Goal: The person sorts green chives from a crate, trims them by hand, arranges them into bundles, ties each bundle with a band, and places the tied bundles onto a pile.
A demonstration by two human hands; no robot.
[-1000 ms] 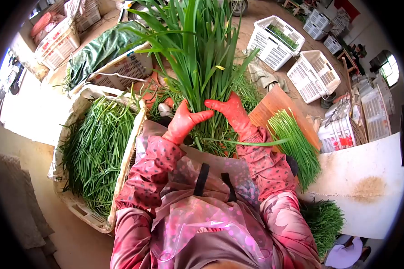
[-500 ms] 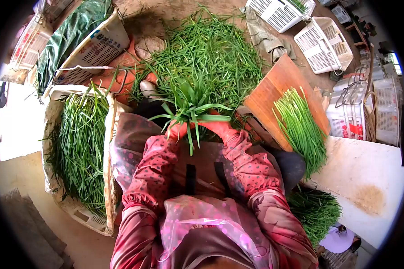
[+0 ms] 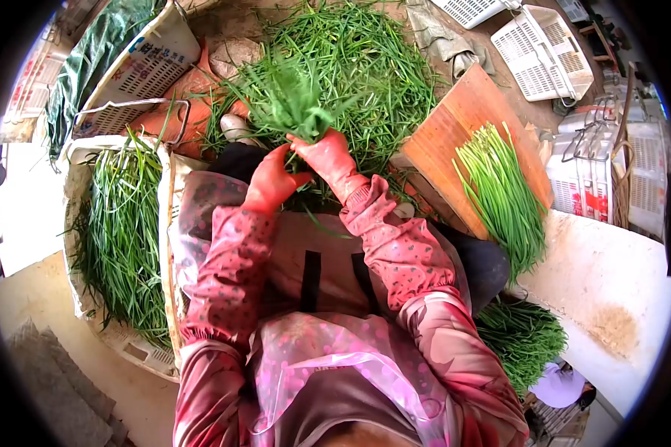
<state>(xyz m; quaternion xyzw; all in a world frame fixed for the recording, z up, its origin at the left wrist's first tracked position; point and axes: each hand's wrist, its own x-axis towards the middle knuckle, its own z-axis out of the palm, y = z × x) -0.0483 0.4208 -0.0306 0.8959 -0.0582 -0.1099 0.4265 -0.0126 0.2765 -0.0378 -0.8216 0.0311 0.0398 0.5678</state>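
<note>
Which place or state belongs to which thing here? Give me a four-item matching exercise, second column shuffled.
1. Right hand
2. Tarp
3. Board
4. Loose leaves

A. Under a neat bundle of green stalks
B. Scattered over the floor
C. Gripping a leafy bunch
D. Draped on a crate

Pairs: 1-C, 2-D, 3-A, 4-B

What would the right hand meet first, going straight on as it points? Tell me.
The right hand would likely meet the leafy green bunch just ahead of it; beyond that, perhaps the loose greens, though depth is unclear.
</note>
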